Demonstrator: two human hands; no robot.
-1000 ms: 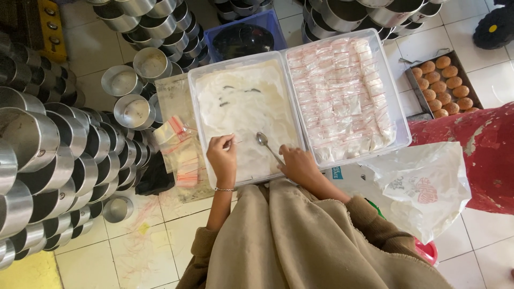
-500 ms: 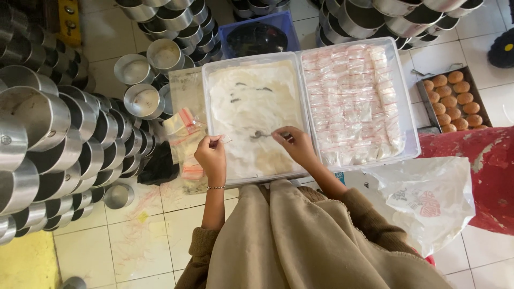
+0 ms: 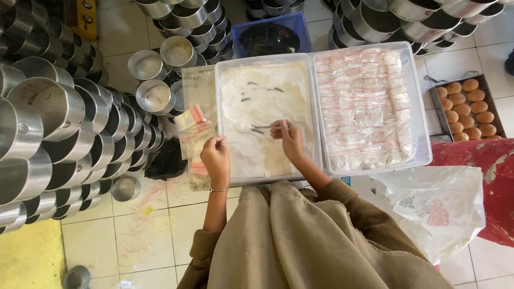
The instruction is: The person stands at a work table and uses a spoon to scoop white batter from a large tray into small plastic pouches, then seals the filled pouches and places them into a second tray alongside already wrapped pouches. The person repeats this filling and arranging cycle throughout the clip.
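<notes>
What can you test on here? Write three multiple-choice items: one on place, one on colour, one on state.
1. Where is the tray of brown buns? A) far right, on the floor B) on the person's lap C) on a shelf
2. What colour is the crate? A) red B) blue C) green
3. What is the right hand doing? A) lying flat, open B) gripping a spoon over the powder tray C) lifting a bun

Answers: A, it sits on tiles at the right edge; B, its rim is blue; B, fingers close on the handle.

left hand (image 3: 217,156): pinching a small clear plastic bag (image 3: 229,142), 9 o'clock of tray
right hand (image 3: 289,140): gripping a metal spoon (image 3: 261,127) over the white plastic tray of powder (image 3: 266,115)
</notes>
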